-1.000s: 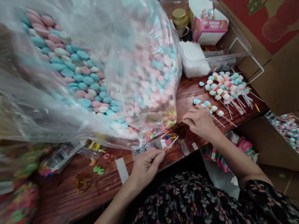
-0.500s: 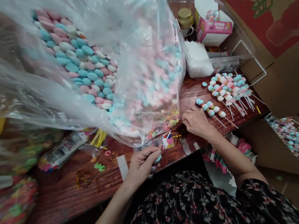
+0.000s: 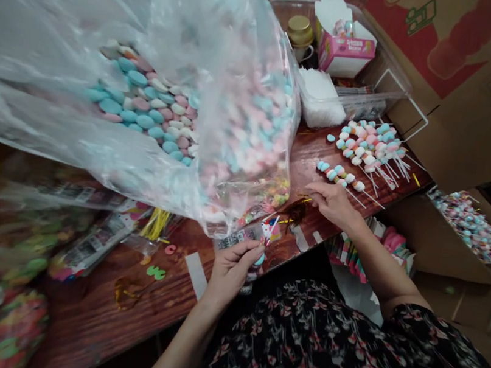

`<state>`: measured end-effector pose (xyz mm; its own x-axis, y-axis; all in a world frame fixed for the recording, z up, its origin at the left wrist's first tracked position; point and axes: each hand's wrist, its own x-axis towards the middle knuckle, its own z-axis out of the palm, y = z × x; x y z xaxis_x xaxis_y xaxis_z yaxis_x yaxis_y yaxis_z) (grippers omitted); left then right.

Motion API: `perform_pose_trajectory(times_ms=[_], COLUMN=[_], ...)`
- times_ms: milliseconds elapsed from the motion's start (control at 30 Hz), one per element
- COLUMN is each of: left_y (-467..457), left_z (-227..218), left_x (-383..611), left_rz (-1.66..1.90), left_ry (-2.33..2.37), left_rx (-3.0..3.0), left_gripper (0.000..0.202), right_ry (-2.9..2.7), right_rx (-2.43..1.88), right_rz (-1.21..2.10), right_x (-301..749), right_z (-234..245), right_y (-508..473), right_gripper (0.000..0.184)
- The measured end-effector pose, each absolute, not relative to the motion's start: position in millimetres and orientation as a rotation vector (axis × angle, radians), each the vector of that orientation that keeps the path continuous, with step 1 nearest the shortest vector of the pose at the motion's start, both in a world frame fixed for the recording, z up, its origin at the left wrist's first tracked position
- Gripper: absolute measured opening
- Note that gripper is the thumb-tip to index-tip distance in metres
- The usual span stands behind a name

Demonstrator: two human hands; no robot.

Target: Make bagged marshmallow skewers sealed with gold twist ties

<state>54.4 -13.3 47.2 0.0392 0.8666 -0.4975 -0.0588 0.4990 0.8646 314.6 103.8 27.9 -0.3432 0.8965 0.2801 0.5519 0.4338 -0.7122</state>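
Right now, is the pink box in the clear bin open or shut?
Open: the pink box has its white flap raised, and small colourful pieces show at the opening.

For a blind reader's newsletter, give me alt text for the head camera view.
A person's left hand pinches a candy skewer; the right hand is by a brown-gold bundle. A big clear bag of pastel candies dominates the table.

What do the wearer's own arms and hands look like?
Left hand and right hand: bare, no gloves or wristwatch visible. Forearms bare. Right sleeve short, black, with a small red and white flower print. Left sleeve out of view.
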Motion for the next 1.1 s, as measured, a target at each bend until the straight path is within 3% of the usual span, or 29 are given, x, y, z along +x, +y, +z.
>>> perform_pose_trajectory(times_ms=[1100], left_y=[-11], left_z=[47], left_x=[68], left_rz=[0.816], left_ry=[1.371], left_rx=[0.777], left_gripper=[0.026], right_ry=[-1.863], right_rx=[-1.248], right_rz=[0.459], right_x=[309], right_z=[23], right_y=[94], right_gripper=[0.016])
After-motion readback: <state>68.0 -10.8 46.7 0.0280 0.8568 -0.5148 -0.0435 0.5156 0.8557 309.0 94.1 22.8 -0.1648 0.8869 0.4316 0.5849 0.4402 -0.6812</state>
